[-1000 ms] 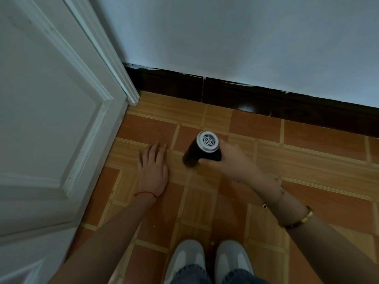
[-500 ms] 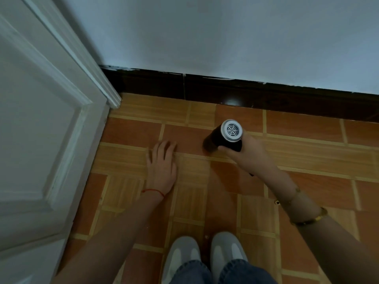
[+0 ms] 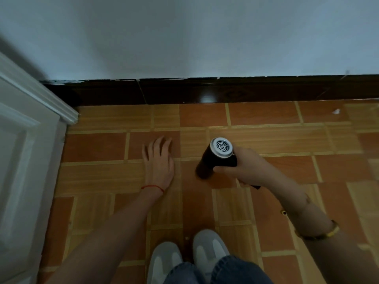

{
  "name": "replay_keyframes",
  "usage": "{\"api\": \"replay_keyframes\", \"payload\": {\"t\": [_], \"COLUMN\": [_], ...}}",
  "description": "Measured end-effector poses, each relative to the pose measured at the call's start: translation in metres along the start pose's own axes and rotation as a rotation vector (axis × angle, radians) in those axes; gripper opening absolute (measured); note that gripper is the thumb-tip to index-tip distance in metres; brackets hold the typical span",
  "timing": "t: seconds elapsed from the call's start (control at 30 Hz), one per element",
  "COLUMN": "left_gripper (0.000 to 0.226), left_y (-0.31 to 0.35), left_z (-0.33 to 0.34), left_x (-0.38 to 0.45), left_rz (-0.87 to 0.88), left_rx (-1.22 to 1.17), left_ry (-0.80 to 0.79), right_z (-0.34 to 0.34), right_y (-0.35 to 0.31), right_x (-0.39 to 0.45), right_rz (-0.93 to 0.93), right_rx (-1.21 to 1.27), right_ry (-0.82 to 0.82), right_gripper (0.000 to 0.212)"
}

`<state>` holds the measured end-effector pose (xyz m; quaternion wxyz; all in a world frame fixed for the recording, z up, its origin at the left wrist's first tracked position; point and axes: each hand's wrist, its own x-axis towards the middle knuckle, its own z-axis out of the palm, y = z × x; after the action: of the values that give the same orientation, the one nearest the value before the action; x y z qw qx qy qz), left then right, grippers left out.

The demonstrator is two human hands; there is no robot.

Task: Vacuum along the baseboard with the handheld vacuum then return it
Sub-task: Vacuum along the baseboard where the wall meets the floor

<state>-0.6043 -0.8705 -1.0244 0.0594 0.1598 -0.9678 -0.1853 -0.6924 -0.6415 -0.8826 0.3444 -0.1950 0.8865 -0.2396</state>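
Observation:
My right hand (image 3: 244, 168) grips a black handheld vacuum (image 3: 215, 160) whose grey vented rear cap faces the camera. Its nozzle end points down at the tiled floor, about one tile row short of the dark brown baseboard (image 3: 205, 92). My left hand (image 3: 159, 162) lies flat on the floor to the vacuum's left, fingers spread, holding nothing. The nozzle tip itself is hidden behind the vacuum's body.
A white panelled door (image 3: 22, 171) and its frame stand at the left. A pale wall (image 3: 184, 37) rises above the baseboard. A small white scrap (image 3: 336, 111) lies on the orange-brown tiled floor (image 3: 287, 140) near the baseboard at the right. My two grey shoes (image 3: 188, 255) are at the bottom.
The vacuum and my right hand have moved rightward along the floor, away from the door. My left hand stays flat on the tiles. The view has shifted to the right.

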Motion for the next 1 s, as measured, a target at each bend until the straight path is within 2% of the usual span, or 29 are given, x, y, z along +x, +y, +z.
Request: {"api": "replay_keyframes", "payload": {"t": [0.17, 0.3, 0.5, 0.73, 0.93, 1.0], "left_gripper": [0.055, 0.058, 0.059, 0.058, 0.058, 0.058], "left_y": [0.007, 0.009, 0.009, 0.007, 0.007, 0.007], "left_z": [0.007, 0.007, 0.008, 0.009, 0.009, 0.008], "left_x": [0.003, 0.001, 0.002, 0.002, 0.003, 0.003], "left_rz": [-0.043, -0.025, -0.012, 0.002, -0.013, -0.012], "left_rx": [0.016, 0.067, 0.106, 0.125, 0.138, 0.141], "left_ry": [-0.014, -0.023, -0.015, -0.026, -0.041, -0.045], "right_z": [0.014, 0.014, 0.0, -0.004, -0.014, -0.015], "right_y": [0.009, 0.012, 0.0, -0.027, 0.008, 0.008], "right_x": [-0.002, 0.01, 0.068, 0.128, 0.118, 0.118], "right_rz": [0.032, 0.002, -0.022, -0.116, 0.001, -0.01], "right_rx": [0.002, 0.046, 0.139, 0.169, 0.183, 0.204], "right_ry": [0.252, 0.252, 0.448, 0.447, 0.623, 0.622], "right_gripper": [0.063, 0.065, 0.068, 0.071, 0.071, 0.072]}}
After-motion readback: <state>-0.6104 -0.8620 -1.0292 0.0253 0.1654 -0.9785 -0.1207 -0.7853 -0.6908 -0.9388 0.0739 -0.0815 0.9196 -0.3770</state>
